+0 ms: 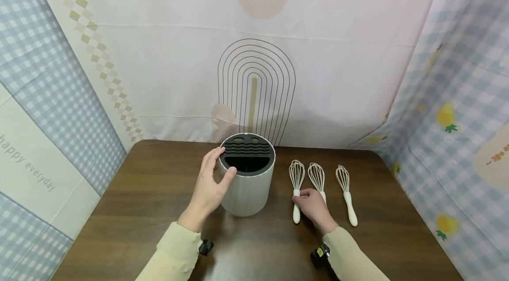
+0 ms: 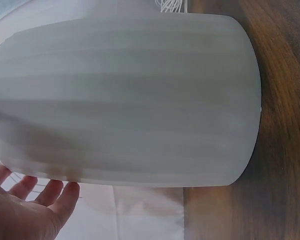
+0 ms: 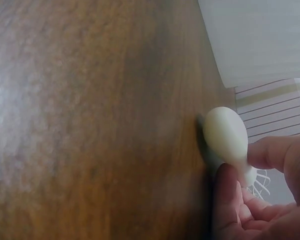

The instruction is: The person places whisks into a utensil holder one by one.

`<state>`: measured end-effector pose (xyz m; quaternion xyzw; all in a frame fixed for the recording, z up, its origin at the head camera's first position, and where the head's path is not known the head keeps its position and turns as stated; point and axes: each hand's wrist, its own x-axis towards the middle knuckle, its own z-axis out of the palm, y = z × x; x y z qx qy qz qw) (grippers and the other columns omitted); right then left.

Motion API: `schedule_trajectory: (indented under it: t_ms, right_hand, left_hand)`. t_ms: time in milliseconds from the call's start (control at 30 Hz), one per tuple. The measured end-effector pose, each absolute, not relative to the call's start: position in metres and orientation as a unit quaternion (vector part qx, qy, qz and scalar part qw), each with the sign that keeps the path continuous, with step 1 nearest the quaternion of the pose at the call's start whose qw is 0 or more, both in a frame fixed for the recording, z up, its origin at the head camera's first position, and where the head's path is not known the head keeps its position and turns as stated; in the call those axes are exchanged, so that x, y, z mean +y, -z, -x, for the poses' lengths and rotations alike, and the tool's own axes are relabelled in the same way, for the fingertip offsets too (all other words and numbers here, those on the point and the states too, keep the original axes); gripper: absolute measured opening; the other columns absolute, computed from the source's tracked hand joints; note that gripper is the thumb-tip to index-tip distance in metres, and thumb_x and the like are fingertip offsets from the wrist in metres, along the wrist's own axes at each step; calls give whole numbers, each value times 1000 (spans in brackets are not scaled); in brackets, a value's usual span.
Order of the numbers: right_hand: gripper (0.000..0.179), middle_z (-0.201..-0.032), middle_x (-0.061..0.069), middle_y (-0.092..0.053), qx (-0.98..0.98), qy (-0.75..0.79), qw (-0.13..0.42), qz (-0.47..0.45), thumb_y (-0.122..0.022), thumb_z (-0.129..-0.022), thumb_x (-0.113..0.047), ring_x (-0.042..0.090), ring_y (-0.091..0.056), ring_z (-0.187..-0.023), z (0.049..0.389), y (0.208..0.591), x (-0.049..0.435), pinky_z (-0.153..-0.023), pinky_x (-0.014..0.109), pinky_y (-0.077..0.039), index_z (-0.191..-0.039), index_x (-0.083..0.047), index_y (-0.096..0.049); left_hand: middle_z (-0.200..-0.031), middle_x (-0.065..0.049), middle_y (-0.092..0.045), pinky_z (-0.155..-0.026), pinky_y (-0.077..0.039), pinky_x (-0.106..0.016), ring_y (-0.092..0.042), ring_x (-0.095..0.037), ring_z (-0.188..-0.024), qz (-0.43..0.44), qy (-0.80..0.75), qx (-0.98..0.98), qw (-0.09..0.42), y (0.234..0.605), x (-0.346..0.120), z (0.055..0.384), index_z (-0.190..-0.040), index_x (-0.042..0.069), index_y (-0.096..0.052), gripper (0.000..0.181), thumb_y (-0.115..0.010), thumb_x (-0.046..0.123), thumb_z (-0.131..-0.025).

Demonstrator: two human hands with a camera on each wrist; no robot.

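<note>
A light grey ribbed utensil holder (image 1: 248,195) with a black slotted lid (image 1: 248,150) stands upright on the table. My left hand (image 1: 208,184) is spread at its left side near the rim, thumb apart from the fingers. In the left wrist view, the fingertips (image 2: 65,192) touch the wall of the holder (image 2: 130,100). My right hand (image 1: 314,205) pinches the white handle of the leftmost whisk (image 1: 296,176) between thumb and fingers. The right wrist view shows the rounded end of that whisk handle (image 3: 225,132) close to the tabletop.
A second whisk (image 1: 317,175) lies partly hidden behind my right hand, and a third whisk (image 1: 347,197) lies farther right. All are on the brown wooden table (image 1: 151,192). Patterned cloth (image 1: 171,73) hangs behind the table and at both sides.
</note>
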<state>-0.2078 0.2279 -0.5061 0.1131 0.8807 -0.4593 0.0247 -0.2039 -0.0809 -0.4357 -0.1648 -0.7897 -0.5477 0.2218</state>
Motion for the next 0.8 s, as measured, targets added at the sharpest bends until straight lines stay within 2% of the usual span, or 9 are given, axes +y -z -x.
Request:
schedule_trajectory:
  t_ms: [200,367,467,600,700,800]
  right_hand:
    - [29,-93,12,-63,871,477,24,-114,-65,-88,-12,21,-57,-83,209,503,231,-67,29,-49,-110,7,-61]
    - [29,-98,12,-61,847,524,-1,-91,-65,-90,-13,18,-57,-83,213,486,231,-68,27,-50,-114,3,-60]
    - [30,-101,14,-60,825,561,-29,-64,-65,-91,-12,16,-59,-83,213,465,227,-72,31,-54,-117,2,-59]
    - [35,-107,16,-58,801,596,-54,-33,-65,-93,-13,15,-61,-86,209,436,221,-76,37,-56,-122,2,-55]
    - [38,-111,15,-57,791,608,-65,-16,-65,-93,-17,14,-61,-89,206,418,217,-75,32,-56,-125,0,-53]
    - [39,-111,14,-56,783,617,-81,-1,-66,-93,-19,13,-61,-91,204,404,210,-75,29,-55,-125,-1,-53]
  left_hand:
    - [-146,-5,-37,-102,-41,-44,-40,-16,-129,159,566,-780,214,434,-79,203,-142,14,-46,60,-71,27,-89]
    - [-145,-16,-38,-101,-39,-54,-41,-26,-129,164,583,-767,212,421,-76,195,-140,5,-47,59,-71,17,-88]
    - [-144,-21,-39,-99,-39,-57,-41,-31,-129,168,586,-762,219,412,-75,190,-138,-1,-47,58,-71,12,-87]
    - [-148,-9,-39,-99,-42,-51,-40,-22,-132,165,568,-773,232,421,-77,196,-139,5,-47,58,-71,17,-88]
    - [-150,3,-37,-100,-42,-47,-38,-14,-133,166,557,-778,239,433,-80,204,-141,12,-47,60,-71,25,-88]
    - [-150,6,-37,-99,-42,-49,-38,-13,-133,171,557,-775,246,438,-82,208,-142,14,-47,61,-72,28,-88]
